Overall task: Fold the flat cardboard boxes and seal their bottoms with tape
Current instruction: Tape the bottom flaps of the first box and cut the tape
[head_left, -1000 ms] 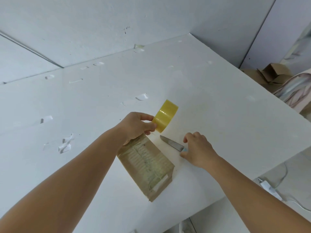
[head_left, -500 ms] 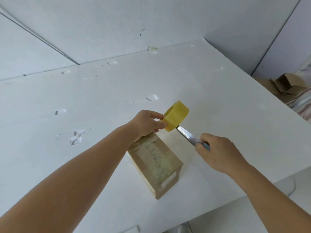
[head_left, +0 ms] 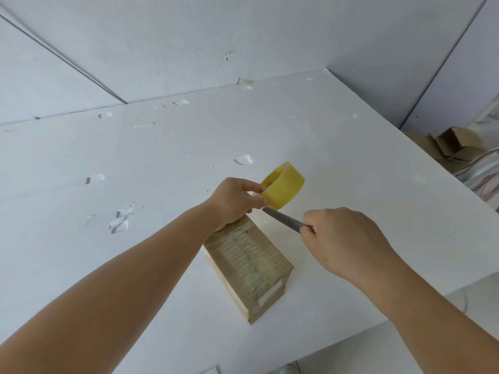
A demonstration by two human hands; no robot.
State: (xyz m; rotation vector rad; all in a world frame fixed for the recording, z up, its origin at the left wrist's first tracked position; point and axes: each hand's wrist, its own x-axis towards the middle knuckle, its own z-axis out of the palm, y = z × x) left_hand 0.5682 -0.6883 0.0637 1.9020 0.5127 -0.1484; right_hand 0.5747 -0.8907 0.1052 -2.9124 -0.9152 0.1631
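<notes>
A small brown cardboard box (head_left: 249, 268) stands on the white table (head_left: 337, 157), its upturned bottom covered with clear tape. My left hand (head_left: 236, 202) grips a yellow roll of tape (head_left: 283, 184) just above the box's far end. My right hand (head_left: 343, 238) grips the handle of a knife (head_left: 282, 219). The blade points left, and its tip lies right under the roll, at the tape between roll and box.
Scraps of clear tape (head_left: 121, 221) stick to the table at the left and along the back. Folded cardboard boxes (head_left: 453, 144) lie on the floor beyond the table's right edge, next to a patterned cloth (head_left: 483, 174). White walls close the back.
My right hand picked the knife up off the table and brought its blade under the tape roll. The left hand kept holding the roll above the box.
</notes>
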